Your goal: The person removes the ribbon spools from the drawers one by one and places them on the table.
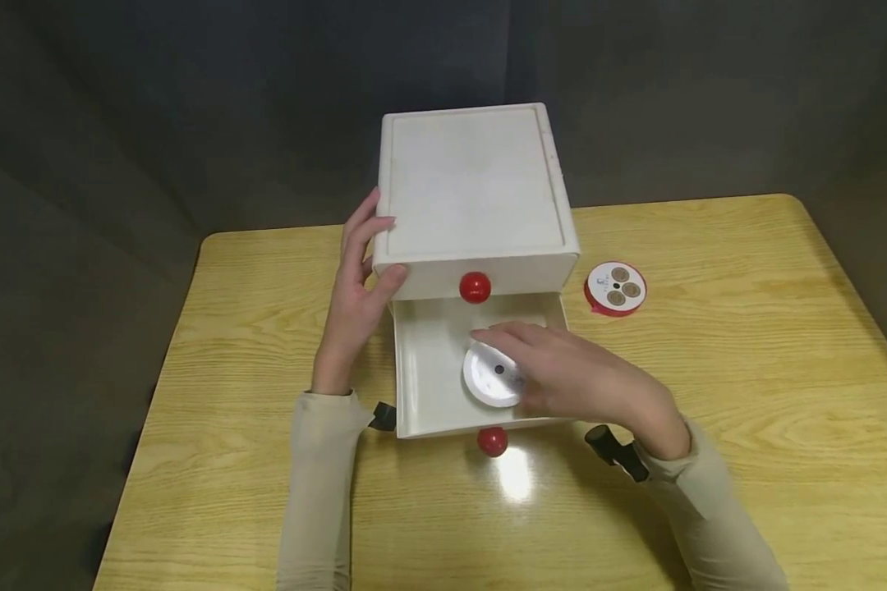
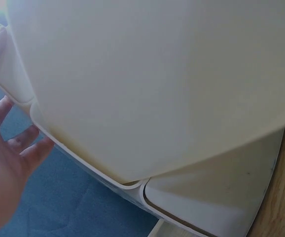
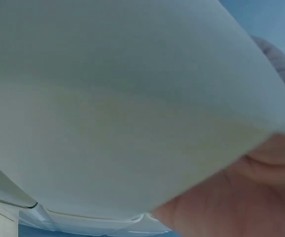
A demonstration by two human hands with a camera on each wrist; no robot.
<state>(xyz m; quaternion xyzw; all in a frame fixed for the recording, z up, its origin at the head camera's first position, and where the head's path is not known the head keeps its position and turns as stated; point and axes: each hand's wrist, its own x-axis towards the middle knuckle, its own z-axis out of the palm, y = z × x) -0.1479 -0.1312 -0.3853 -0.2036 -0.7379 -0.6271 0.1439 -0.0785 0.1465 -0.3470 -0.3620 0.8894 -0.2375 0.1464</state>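
A white box cabinet with red round knobs stands on the table, its lower drawer pulled out. My left hand holds the cabinet at its left side, thumb on the front corner and fingers along the side wall. Over the pulled-out drawer, my right hand grips a white round spool with a small dark centre hole; its fingers lie at the far edge and the hand hides the spool's right part. The right wrist view is mostly filled by the drawer's pale wall, with part of the hand behind it.
A flat round spool with a red rim and brown circles on its white face lies right of the cabinet. The upper drawer, with its red knob, is closed. The wooden table ends before a dark curtain.
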